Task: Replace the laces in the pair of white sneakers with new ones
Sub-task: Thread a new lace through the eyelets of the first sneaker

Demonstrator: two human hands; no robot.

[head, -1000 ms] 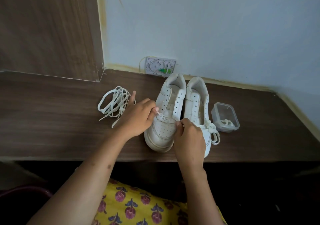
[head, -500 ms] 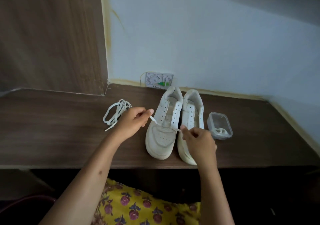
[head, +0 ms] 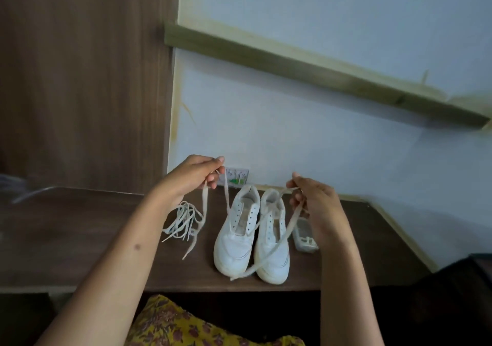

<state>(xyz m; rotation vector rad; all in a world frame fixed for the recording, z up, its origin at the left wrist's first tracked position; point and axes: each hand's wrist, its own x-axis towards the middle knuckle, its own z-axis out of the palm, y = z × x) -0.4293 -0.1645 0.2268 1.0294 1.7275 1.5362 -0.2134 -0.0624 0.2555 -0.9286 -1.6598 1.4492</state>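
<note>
Both hands are up above the dark wood-grain desk, each pinching one run of a flat, woven off-white lace. The left hand has thumb and fingertips closed on its strand, which drops from the pinch to the lowest eyelets of the left sneaker, while a loose tail hangs from the same hand and ends in a stiff tip over the desk. The right hand is curled tight around the other strand (the grip is clear, the exact finger count is not); that strand sags in a long soft curve across the right sneaker and its end lies by the toes at the desk's front edge.

The two sneakers stand side by side, toes toward the person, smooth white uppers with rounded toe caps, thick rubbery soles and rows of small punched eyelets. The right one shows no lace through its eyelets.

Left of the shoes lies a loose tangle of flat white laces. Just beside the right sneaker, partly behind the right hand, sits a small clear plastic box, rounded at the corners. A pale wall rises behind, with a white socket plate at its foot.
</note>
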